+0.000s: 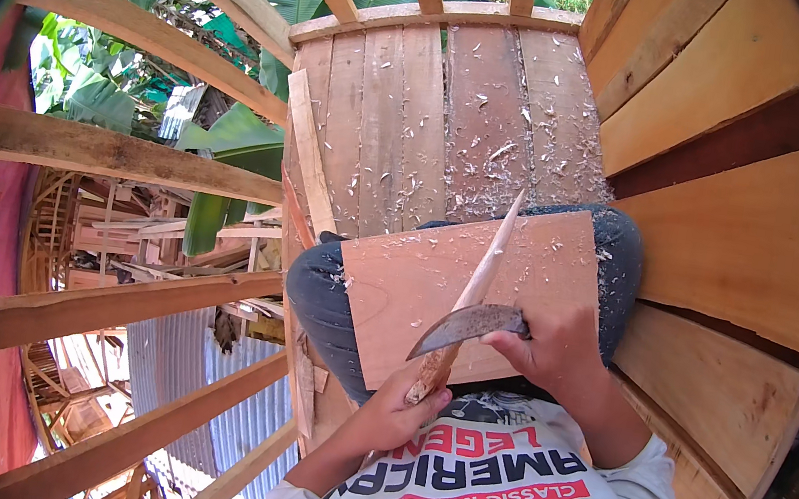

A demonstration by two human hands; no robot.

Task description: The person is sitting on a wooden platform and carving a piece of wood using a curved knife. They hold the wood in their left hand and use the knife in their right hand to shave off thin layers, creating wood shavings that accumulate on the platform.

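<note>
Across my lap lies a flat reddish-brown wooden board (394, 294), with a few light shavings on it. My left hand (395, 413) is closed round the lower end of a whittled wooden stick (488, 266), whose tapered tip points up and away past the board's far edge. In my right hand (562, 357) is a knife with a broad, curved dark blade (465, 328). That blade crosses over the stick just above my left hand, its point toward the left. The knife's handle is hidden in my right fist. Whether the edge touches the wood I cannot tell.
Curled shavings litter the plank floor (374, 135) ahead of my legs. Wide planks (735, 233) form a wall close on my right. Spaced wooden rails (109, 307) run along my left, with corrugated sheets (240, 385) and stacked timber lower down beyond them.
</note>
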